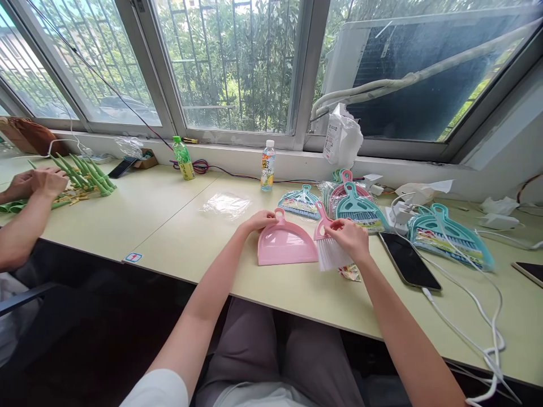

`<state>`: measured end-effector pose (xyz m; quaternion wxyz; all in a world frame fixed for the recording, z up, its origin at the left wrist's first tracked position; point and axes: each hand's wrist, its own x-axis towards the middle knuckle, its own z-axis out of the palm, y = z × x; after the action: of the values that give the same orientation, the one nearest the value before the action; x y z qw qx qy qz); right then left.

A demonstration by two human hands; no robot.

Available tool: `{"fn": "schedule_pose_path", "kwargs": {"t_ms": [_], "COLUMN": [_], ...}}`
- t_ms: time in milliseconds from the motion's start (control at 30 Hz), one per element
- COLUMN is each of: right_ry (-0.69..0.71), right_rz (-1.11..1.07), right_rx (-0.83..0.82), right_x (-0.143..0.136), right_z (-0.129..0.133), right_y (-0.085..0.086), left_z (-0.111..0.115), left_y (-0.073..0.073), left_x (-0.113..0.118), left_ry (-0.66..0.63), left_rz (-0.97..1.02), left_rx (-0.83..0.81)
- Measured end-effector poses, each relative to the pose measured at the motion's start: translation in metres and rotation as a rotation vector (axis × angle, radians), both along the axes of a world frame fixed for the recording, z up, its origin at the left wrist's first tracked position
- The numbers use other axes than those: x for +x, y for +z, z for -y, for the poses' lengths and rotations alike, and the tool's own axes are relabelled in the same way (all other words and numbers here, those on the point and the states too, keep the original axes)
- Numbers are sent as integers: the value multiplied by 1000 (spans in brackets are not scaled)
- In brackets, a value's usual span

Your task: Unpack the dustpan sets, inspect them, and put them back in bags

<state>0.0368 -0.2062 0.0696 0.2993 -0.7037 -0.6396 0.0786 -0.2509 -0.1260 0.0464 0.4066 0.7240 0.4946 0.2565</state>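
The left hand point(258, 220) has its fingers closed on the handle of a pink dustpan point(285, 244) lying flat on the tabletop point(169, 226). The right hand point(350, 237) pinches a pink brush point(328, 249) just beside it, not yet joined. Packed teal sets point(358, 209) lie behind.
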Motion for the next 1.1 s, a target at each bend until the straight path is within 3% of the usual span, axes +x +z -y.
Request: {"fn": "schedule_pose_path", "kwargs": {"t_ms": [100, 233, 300, 433, 500, 600, 733, 900, 1100], "right_ry": [94, 197, 215, 214, 215, 205, 252, 290, 298], "right_rz": [-87, -41, 11, 69, 98, 133, 122, 126, 157], "right_rx": [91, 137, 135, 134, 140, 136, 72, 34, 87], "right_x": [-6, -20, -26, -33, -34, -35, -33, -34, -41], "right_z": [3, 5, 4, 3, 3, 3, 6, 13, 18], "right_y": [0, -11, -17, -26, -27, -26, -21, -15, -13], "left_z": [4, 10, 10, 9, 11, 18, 26, 26, 21], "left_y": [-2, 4, 8, 8, 5, -1, -4, -6, -11], "left_x": [12, 23, 22, 20, 25, 38, 49, 47, 46], "left_ry": [-115, -347, -350, -120, -169, -299, -215, -172, -246], "left_rz": [-8, 47, 63, 52, -21, -150, -368, -556, -600], "left_rx": [37, -131, -123, 377, 598, 667, 690, 773, 1114]}}
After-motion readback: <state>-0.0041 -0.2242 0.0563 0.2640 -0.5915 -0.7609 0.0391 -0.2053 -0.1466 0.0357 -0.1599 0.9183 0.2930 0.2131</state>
